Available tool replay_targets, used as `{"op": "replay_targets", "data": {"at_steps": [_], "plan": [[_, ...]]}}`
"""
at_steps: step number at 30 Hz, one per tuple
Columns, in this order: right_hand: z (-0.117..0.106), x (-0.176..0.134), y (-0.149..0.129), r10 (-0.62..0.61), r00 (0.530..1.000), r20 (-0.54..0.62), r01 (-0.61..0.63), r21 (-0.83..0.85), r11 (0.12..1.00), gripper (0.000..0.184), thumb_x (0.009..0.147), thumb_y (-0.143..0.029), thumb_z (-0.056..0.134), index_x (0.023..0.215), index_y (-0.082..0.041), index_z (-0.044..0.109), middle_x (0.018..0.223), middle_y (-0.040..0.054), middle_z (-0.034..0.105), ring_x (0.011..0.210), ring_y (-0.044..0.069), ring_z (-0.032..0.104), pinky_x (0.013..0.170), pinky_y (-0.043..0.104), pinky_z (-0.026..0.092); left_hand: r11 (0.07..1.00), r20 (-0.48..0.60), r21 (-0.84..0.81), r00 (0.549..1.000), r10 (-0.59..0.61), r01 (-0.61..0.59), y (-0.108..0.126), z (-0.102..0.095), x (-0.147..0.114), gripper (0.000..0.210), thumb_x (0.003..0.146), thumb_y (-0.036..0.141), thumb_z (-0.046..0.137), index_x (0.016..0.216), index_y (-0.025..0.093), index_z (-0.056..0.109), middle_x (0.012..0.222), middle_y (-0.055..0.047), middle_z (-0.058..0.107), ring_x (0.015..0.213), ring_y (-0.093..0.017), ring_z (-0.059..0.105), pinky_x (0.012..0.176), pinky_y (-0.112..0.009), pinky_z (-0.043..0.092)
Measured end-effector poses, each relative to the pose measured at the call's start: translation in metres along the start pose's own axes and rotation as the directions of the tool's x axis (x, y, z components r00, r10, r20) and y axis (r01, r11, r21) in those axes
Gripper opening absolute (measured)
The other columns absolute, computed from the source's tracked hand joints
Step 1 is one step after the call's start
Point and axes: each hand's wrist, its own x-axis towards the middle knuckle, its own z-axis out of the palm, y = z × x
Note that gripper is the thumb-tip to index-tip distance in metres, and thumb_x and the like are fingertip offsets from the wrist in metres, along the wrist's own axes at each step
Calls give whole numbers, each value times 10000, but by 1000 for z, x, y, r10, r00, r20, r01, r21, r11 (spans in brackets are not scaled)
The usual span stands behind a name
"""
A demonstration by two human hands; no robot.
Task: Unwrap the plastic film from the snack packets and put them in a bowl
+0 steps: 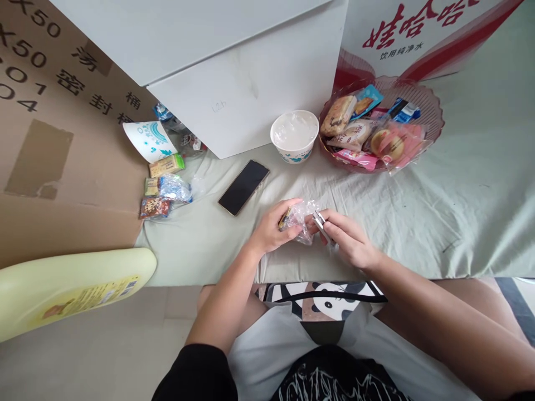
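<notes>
My left hand is closed around a crinkled clear plastic wrapper. A small yellow-and-dark packet shows at its fingers, partly hidden. In my right hand is a narrow silvery tool that looks like a nail clipper, its tip close to the plastic. Both hands are near the table's front edge. Behind them stand a white paper bowl with clear plastic inside and a ribbed pinkish basin of wrapped snacks. A dark phone lies to the left of the bowl.
Several small wrapped snacks and a tipped paper bowl lie at the left, against a brown cardboard box. White boxes stand at the back. A pale yellow bottle juts in at the lower left. A green-grey cloth covers the table.
</notes>
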Motion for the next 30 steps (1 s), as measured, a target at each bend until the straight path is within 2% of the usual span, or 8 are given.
{"op": "replay_targets", "data": {"at_steps": [3, 6, 11, 16, 18, 23, 26, 30], "plan": [[1, -1, 3, -55, 998, -15, 56, 42, 998, 378, 1051, -506, 426, 1051, -208, 659, 847, 53, 741, 680, 158, 609, 624, 299, 507, 999, 15, 43, 1000, 7, -8, -2, 0, 0, 697, 823, 671, 624, 1316, 179, 631, 1340, -135, 684, 1205, -330, 653, 1055, -452, 500], [1, -3, 7, -92, 995, -48, 94, 61, 994, 340, 1056, -473, 433, 1048, -216, 655, 869, 52, 738, 656, 154, 586, 622, 309, 495, 997, 19, 78, 1000, 8, -10, -4, 1, 1, 689, 827, 668, 624, 1315, 181, 631, 1357, -139, 678, 1225, -328, 648, 1067, -450, 496], [1, -5, 7, -68, 988, -137, 85, 126, 988, 281, 1062, -437, 427, 1045, -236, 623, 983, 50, 737, 639, 145, 567, 590, 306, 477, 995, 3, 101, 1000, 22, -22, -5, 3, 1, 647, 824, 595, 677, 1315, 176, 629, 1342, -147, 688, 1216, -327, 656, 1063, -456, 499], [2, -2, 3, -50, 997, 52, 49, 9, 999, 358, 1067, -460, 394, 985, -206, 634, 880, 60, 714, 761, 172, 644, 623, 290, 483, 991, 19, 134, 1000, -3, 0, -2, 2, 0, 594, 818, 430, 710, 1357, 204, 607, 1346, -113, 687, 1183, -296, 672, 1031, -421, 525], [1, -1, 3, -63, 996, 63, 66, -44, 997, 373, 1069, -457, 384, 963, -202, 634, 847, 54, 700, 758, 169, 645, 636, 287, 479, 991, 23, 136, 1000, -11, 7, -1, 2, -1, 593, 817, 407, 713, 1364, 206, 603, 1350, -113, 684, 1176, -292, 672, 1024, -410, 528], [-4, 0, 4, 10, 997, -83, -21, -138, 990, 365, 1048, -432, 410, 899, -202, 651, 723, 15, 664, 576, 138, 536, 609, 293, 450, 994, 15, 107, 1000, -9, 8, -1, 3, 0, 629, 791, 469, 728, 1343, 194, 608, 1348, -124, 677, 1162, -303, 669, 1012, -421, 531], [-7, 1, 3, 66, 985, -157, -87, -127, 988, 345, 1021, -397, 433, 829, -207, 648, 755, 21, 689, 565, 135, 525, 596, 295, 440, 995, 11, 102, 1000, -23, 21, -2, 4, -1, 628, 791, 484, 712, 1341, 199, 607, 1335, -114, 679, 1138, -290, 668, 1006, -421, 525], [-6, 2, -1, 91, 976, -199, -109, -85, 990, 309, 997, -371, 449, 804, -215, 632, 786, 23, 709, 558, 131, 511, 579, 292, 426, 995, 9, 96, 1000, -30, 29, -1, 2, -1, 585, 813, 464, 677, 1334, 206, 610, 1304, -100, 691, 1105, -272, 667, 986, -397, 520]]}}
